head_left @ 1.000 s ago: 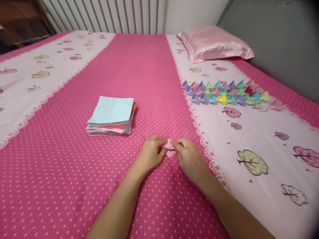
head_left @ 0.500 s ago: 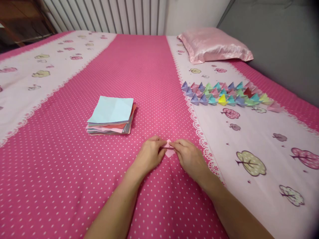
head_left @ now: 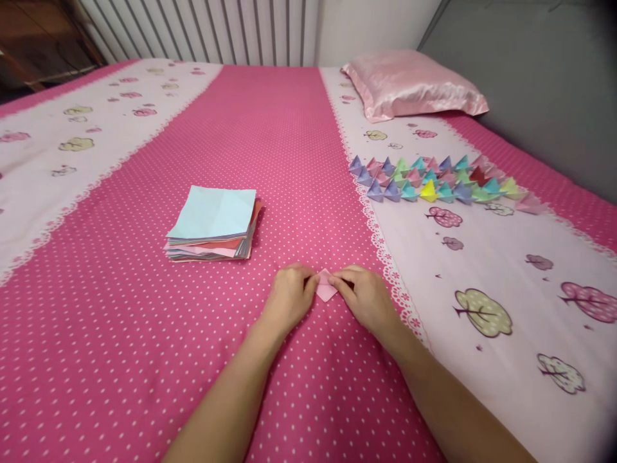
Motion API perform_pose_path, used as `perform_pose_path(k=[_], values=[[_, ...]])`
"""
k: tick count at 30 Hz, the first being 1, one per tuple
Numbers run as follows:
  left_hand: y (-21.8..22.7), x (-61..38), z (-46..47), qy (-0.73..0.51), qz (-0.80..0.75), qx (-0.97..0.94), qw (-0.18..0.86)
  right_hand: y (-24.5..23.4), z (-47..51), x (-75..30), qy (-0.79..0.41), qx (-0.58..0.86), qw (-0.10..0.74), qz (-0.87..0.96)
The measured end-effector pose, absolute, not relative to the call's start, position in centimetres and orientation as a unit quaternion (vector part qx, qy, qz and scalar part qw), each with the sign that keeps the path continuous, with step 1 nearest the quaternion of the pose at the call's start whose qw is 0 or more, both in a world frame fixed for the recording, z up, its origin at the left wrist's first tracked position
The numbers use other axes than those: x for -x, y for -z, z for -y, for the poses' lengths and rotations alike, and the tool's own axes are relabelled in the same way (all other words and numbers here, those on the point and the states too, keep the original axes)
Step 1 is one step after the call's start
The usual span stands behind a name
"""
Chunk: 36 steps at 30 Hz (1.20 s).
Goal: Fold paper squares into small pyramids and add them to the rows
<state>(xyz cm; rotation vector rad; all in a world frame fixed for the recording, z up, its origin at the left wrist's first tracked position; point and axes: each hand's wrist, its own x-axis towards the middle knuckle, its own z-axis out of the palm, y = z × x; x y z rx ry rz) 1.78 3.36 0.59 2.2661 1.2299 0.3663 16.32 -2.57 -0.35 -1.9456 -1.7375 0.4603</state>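
Note:
A small folded piece of pink origami paper [head_left: 326, 289] sits between my hands just above or on the pink dotted bedspread [head_left: 308, 379]. It shows as a diamond with a crease across its middle. My left hand [head_left: 290, 294] pinches its left corner between thumb and fingers. On the opposite corner, my right hand [head_left: 365, 294] is closed in a pinch too. The fingertips cover both side corners of the paper.
To the left lies a stack of square coloured paper [head_left: 212, 215], light blue on top. Rows of small folded paper boats [head_left: 428, 191] in several colours stand at the right. Behind them rests a pink satin pillow [head_left: 414, 87]. A white slatted radiator [head_left: 207, 32] borders the far edge.
The pink paper's lower part now lies more open and flatter between my fingers. Both hands have shifted only slightly, still pinching its sides.

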Motion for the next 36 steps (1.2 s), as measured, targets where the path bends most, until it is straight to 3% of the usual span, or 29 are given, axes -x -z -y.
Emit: perform_pose_path(k=[11, 27, 36], values=[[0.2, -2.3, -3.3, -0.176, -0.502, -0.794, 0.293, 0.6, 2.9, -15.8, -0.193, 0.750, 0.298, 0.558], [0.6, -2.3, -3.2, -0.169, -0.475, -0.823, 0.263, 0.2, 3.2, -15.4, -0.082, 0.762, 0.201, 0.610], [0.6, -2.5, -3.3, -0.156, -0.487, -0.817, 0.267, 0.6, 2.7, -15.3, -0.146, 0.768, 0.258, 0.568]])
